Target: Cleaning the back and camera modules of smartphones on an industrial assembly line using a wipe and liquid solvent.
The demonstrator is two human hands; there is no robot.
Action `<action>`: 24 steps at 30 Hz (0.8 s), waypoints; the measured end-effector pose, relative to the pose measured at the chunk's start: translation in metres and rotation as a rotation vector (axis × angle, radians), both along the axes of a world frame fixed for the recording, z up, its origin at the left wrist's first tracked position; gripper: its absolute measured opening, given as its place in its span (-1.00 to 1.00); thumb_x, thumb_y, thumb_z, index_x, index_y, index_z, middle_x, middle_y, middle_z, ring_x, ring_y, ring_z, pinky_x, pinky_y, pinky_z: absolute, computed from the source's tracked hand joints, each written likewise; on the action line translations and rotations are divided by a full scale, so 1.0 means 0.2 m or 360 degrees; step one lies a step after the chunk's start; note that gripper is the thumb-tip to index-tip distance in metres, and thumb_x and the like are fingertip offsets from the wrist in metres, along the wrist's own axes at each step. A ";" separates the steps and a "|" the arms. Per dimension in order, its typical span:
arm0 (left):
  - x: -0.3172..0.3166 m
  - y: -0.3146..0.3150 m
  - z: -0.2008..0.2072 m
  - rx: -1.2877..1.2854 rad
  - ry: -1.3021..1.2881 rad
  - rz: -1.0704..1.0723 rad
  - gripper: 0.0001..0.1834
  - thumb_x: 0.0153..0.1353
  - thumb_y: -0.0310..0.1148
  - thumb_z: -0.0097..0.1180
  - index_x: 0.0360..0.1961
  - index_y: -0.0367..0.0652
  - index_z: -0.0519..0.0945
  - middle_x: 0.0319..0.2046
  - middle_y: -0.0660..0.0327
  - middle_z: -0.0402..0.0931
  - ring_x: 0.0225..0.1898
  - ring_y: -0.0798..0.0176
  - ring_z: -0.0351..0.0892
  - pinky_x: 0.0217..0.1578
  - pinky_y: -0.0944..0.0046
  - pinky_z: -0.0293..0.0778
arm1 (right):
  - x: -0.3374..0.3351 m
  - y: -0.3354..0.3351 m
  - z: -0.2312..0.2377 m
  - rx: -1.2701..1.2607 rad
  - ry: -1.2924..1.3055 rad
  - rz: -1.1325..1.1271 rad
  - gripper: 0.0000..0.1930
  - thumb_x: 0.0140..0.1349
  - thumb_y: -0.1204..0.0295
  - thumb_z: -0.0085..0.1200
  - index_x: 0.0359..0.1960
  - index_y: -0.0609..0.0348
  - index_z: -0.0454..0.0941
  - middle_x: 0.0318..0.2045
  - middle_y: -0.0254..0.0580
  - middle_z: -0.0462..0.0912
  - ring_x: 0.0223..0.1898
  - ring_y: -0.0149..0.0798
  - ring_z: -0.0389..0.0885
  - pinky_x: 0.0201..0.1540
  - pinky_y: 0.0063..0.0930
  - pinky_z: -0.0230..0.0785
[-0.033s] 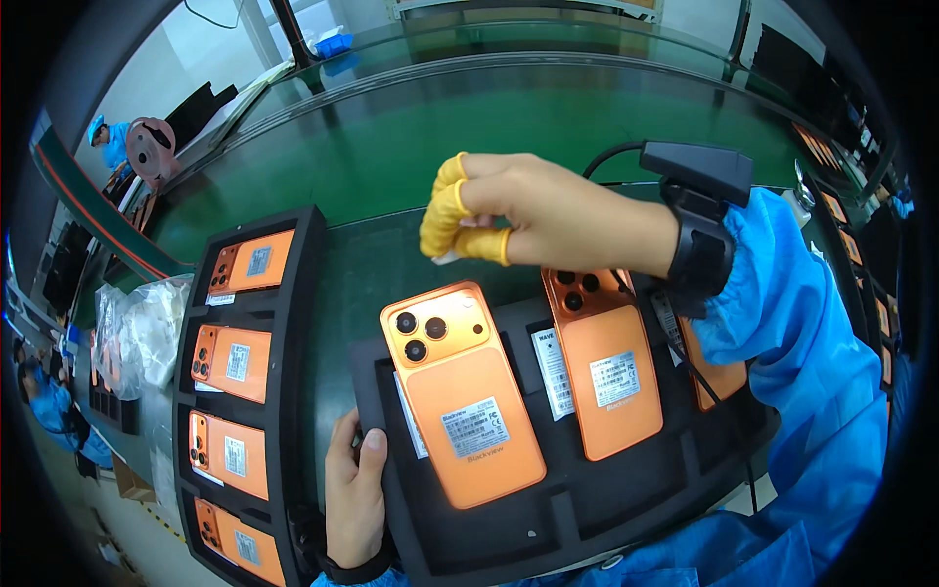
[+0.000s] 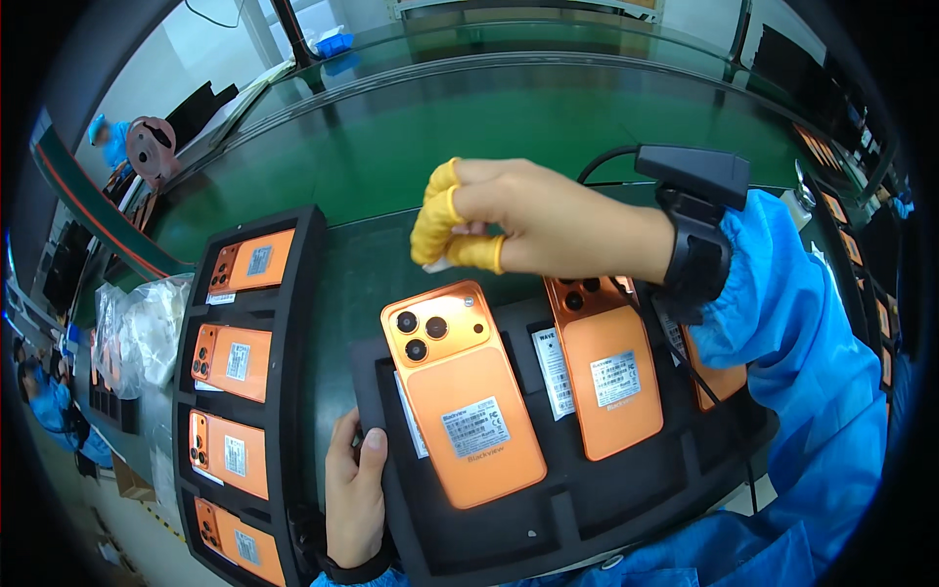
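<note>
My right hand [image 2: 514,210], with yellow cots on its fingertips, is closed in a pinch on a small white piece [image 2: 438,264], too small to name. It hovers just above the camera end of an orange smartphone [image 2: 430,380], which lies back up on a black foam tray [image 2: 465,543]. My left hand [image 2: 356,489] grips that tray's left edge, thumb on top. Further right in the tray lie a second orange phone [image 2: 602,338] and a third phone [image 2: 719,377], partly covered by my right wrist and sleeve. A white printed card [image 2: 554,374] shows beside the second phone.
A second black tray [image 2: 312,259] with several orange phones stands to the left, beside a clear plastic bag [image 2: 156,338]. Beyond runs a green conveyor belt [image 2: 342,147]. A thin black cable [image 2: 696,375] hangs across my tray. A person in blue [image 2: 115,147] is far left.
My right hand has shifted slightly left, still pinching the white piece. The left hand, the tray and the phones have not visibly moved.
</note>
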State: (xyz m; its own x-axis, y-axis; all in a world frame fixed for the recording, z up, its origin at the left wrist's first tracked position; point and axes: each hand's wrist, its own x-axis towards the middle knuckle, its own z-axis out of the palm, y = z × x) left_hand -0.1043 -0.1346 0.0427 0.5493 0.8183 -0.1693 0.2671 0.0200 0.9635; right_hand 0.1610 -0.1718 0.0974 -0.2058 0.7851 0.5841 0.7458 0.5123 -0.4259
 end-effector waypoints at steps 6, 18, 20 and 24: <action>0.00 0.00 0.00 -0.0034 0.0004 0.0008 -0.49 0.20 -0.10 -0.06 -0.05 -0.38 0.33 -0.23 0.19 0.33 -0.24 0.38 0.35 -0.18 0.43 0.29 | -0.11 0.07 -0.06 -0.0035 -0.0024 0.0036 -0.86 0.01 0.55 0.08 -0.34 0.18 0.49 -0.37 -0.18 0.42 -0.32 -0.17 0.44 -0.29 -0.44 0.33; -0.01 0.01 0.00 0.0004 0.0044 -0.0010 -0.52 0.22 -0.14 -0.08 -0.03 -0.37 0.31 -0.21 0.19 0.33 -0.17 0.36 0.34 -0.11 0.41 0.25 | -0.17 0.11 -0.14 0.0234 -0.0506 0.0299 -0.80 -0.08 0.51 0.07 -0.34 0.21 0.48 -0.36 -0.15 0.39 -0.27 -0.14 0.42 -0.28 -0.44 0.36; 0.00 0.01 -0.01 0.0002 0.0039 -0.0027 -0.53 0.22 -0.15 -0.08 -0.03 -0.37 0.31 -0.20 0.18 0.33 -0.17 0.36 0.34 -0.10 0.41 0.25 | -0.17 0.11 -0.15 0.0231 -0.0519 0.0265 -0.81 -0.07 0.50 0.05 -0.35 0.20 0.49 -0.37 -0.16 0.38 -0.28 -0.15 0.42 -0.27 -0.44 0.36; 0.01 0.01 -0.01 -0.0012 0.0002 -0.0033 -0.53 0.22 -0.15 -0.08 -0.03 -0.37 0.31 -0.21 0.19 0.34 -0.18 0.36 0.34 -0.12 0.41 0.25 | -0.17 0.15 -0.15 0.0206 -0.0526 0.0123 -0.86 -0.04 0.50 0.01 -0.39 0.17 0.49 -0.39 -0.16 0.37 -0.28 -0.16 0.41 -0.25 -0.45 0.35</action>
